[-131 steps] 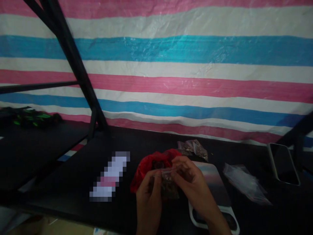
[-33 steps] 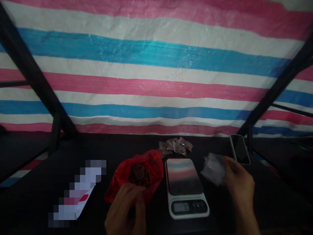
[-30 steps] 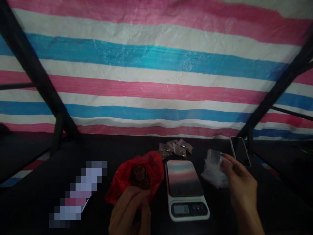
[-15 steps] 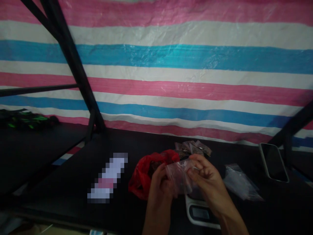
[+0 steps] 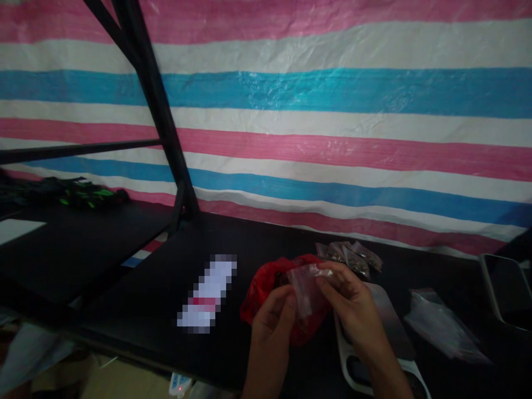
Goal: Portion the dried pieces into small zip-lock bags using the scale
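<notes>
A small clear zip bag (image 5: 306, 293), which looks empty, is held up between my two hands. My right hand (image 5: 351, 302) pinches its upper right side between thumb and fingers. On the opposite edge, the curled fingers and thumb of my left hand (image 5: 272, 318) close at the bag's side. Just behind and below is an open red plastic bag (image 5: 258, 289) with dark contents, partly covered by my hands. A white kitchen scale (image 5: 388, 316) lies under my right forearm, which hides part of its platform and front panel.
Several small filled zip bags (image 5: 353, 257) lie behind the scale. To the right are a pile of clear empty bags (image 5: 443, 324) and a phone (image 5: 505, 291). A blurred-out sheet (image 5: 210, 293) lies left on the black table (image 5: 141, 310). A black metal post (image 5: 162, 122) stands at back left.
The view has swung left, so the table items sit further right. Both hands have shifted left relative to the scale, over the red bag, and more of the scale shows.
</notes>
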### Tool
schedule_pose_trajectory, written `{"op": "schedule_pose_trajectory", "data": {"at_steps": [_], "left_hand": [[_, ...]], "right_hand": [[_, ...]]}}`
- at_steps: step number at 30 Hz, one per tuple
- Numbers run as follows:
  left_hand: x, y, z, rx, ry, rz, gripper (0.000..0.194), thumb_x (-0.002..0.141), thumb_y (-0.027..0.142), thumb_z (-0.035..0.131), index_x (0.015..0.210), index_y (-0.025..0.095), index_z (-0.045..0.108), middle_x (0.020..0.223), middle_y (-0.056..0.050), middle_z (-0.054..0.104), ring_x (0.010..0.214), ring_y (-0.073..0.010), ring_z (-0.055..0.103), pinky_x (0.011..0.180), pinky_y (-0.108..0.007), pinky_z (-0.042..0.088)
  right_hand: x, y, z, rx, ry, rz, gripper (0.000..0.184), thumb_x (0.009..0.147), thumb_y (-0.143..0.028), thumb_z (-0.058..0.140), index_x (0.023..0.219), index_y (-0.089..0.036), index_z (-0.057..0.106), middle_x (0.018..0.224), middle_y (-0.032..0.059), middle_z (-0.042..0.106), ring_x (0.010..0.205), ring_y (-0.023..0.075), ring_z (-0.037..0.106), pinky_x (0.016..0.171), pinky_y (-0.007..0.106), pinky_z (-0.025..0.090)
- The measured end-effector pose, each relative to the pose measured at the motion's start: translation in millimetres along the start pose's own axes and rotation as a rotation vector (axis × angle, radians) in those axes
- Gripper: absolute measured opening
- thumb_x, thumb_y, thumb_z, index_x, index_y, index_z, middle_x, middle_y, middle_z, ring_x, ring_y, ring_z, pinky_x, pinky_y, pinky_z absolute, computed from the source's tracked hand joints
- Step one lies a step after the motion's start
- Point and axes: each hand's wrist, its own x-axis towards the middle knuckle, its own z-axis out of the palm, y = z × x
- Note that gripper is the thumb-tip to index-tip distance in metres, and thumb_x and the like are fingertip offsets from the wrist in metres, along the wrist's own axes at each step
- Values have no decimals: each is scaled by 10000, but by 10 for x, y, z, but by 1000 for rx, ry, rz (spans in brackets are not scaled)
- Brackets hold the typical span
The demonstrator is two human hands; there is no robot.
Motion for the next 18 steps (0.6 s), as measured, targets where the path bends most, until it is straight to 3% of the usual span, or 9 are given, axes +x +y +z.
{"op": "schedule_pose_trajectory", "data": {"at_steps": [4, 9, 14, 16, 18], "left_hand": [[52, 35, -13, -150, -18, -109, 544, 640, 614, 969, 942, 181, 836, 777, -40, 759, 631, -122, 663, 615, -224, 543], [65, 108, -88, -105, -46, -118, 475, 624, 544, 998, 819, 158, 801, 724, -28, 726, 620, -110, 631, 620, -217, 530], [-7, 214, -186, 182, 19, 147, 381, 781, 548, 894, 818, 183, 792, 689, -14, 721, 637, -133, 668, 607, -206, 553], [-47, 228, -206, 313, 65, 298, 301, 827, 486, 866, 816, 196, 789, 706, -12, 731, 644, -140, 690, 605, -204, 572], [-74, 218, -221, 417, 81, 450, 189, 861, 382, 842, 814, 208, 785, 760, -15, 757, 674, -144, 721, 623, -199, 591]], "right_hand": [[27, -18, 100, 15, -14, -9, 395, 757, -519, 951, 1001, -260, 779, 978, 29, 820, 899, 192, 737, 792, 264, 557], [54, -25, 155, -63, -69, -21, 392, 796, -554, 908, 1005, -250, 774, 978, 41, 795, 896, 206, 721, 798, 291, 556], [7, -69, 108, -147, 35, -126, 405, 834, -551, 876, 1101, -276, 744, 1068, 38, 740, 993, 213, 681, 854, 293, 540], [-49, -109, 129, -125, -62, -106, 355, 854, -546, 859, 1030, -265, 730, 973, 18, 707, 900, 187, 656, 786, 271, 527], [-110, -140, 200, -96, -264, -18, 335, 844, -517, 871, 965, -246, 715, 875, -5, 665, 800, 160, 613, 710, 251, 498]]}}
